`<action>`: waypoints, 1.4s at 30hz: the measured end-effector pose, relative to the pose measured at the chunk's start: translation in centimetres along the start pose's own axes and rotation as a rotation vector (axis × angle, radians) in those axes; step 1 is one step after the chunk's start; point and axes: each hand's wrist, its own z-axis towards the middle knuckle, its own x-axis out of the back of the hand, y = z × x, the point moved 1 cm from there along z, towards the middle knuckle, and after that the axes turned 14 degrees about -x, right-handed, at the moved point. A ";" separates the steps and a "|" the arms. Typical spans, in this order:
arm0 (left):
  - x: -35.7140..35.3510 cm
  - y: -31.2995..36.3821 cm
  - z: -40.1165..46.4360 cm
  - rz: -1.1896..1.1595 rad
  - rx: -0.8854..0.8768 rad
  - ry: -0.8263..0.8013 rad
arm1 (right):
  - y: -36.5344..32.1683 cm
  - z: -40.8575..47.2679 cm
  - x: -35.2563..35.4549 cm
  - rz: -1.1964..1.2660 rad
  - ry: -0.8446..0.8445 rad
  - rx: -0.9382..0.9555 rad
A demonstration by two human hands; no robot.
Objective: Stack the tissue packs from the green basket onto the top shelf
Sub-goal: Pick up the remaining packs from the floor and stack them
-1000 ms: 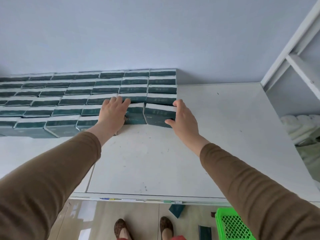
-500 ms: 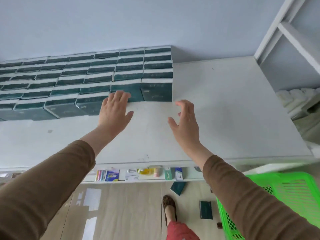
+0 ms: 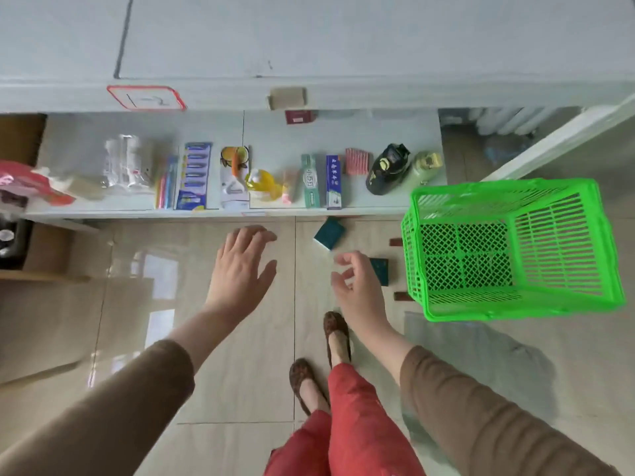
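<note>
Green basket [image 3: 563, 249] stands on the floor at the right, mesh bottom bare; top shelf [image 3: 343, 36] runs across the upper view, no packs on its visible part. Two loose tissue packs on the floor just left of the basket: one [image 3: 329, 232] ahead of the right hand [image 3: 357, 290], tilted corner-on; the other [image 3: 380, 270] partly behind it. Both hands empty: left hand [image 3: 240, 273] spread flat, right loosely curled and nearer both packs, so probably right reaches forward-down.

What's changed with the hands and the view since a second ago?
Both hands let go of the dark green tissue packs on the top shelf and dropped low; the left hand and right hand now hang open over the floor. The view tilted down to the green plastic basket. Both hands remain empty.
</note>
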 end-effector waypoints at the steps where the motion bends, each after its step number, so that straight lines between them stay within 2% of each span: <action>1: -2.6 -0.3 -1.6 -0.038 0.053 -0.032 | 2.8 0.1 -1.1 -0.025 -0.027 -0.079; 5: -13.8 -1.9 -6.3 -0.190 0.300 -0.158 | 13.3 2.0 -4.7 -0.101 -0.093 -0.336; 9: -25.2 -4.9 -8.5 -0.287 0.478 -0.261 | 23.3 6.4 -7.7 -0.175 -0.086 -0.482; 16: -42.1 -12.5 -5.7 -0.298 0.543 -0.321 | 37.7 18.4 -11.4 -0.237 0.021 -0.685; 23: -53.9 -19.4 2.5 -0.377 0.648 -0.216 | 45.3 30.0 -12.9 -0.370 0.260 -0.794; 26: -57.3 -21.5 6.6 -0.404 0.701 -0.147 | 47.4 33.0 -13.2 -0.365 0.276 -0.848; 28: -59.0 -22.4 8.8 -0.398 0.725 -0.141 | 48.7 34.1 -13.6 -0.275 0.258 -0.881; 34: -61.5 -23.8 10.6 -0.360 0.802 -0.337 | 51.7 35.5 -14.8 0.066 0.252 -0.825; 38: -59.7 -22.1 6.9 -0.444 0.830 -0.486 | 49.8 33.1 -16.1 0.139 0.205 -0.829; 40: -57.0 -20.6 3.5 -0.436 0.808 -0.495 | 47.1 30.1 -16.6 0.167 0.184 -0.809; 42: -53.0 -18.7 0.0 -0.483 0.858 -0.454 | 43.5 26.3 -16.9 0.229 0.142 -0.793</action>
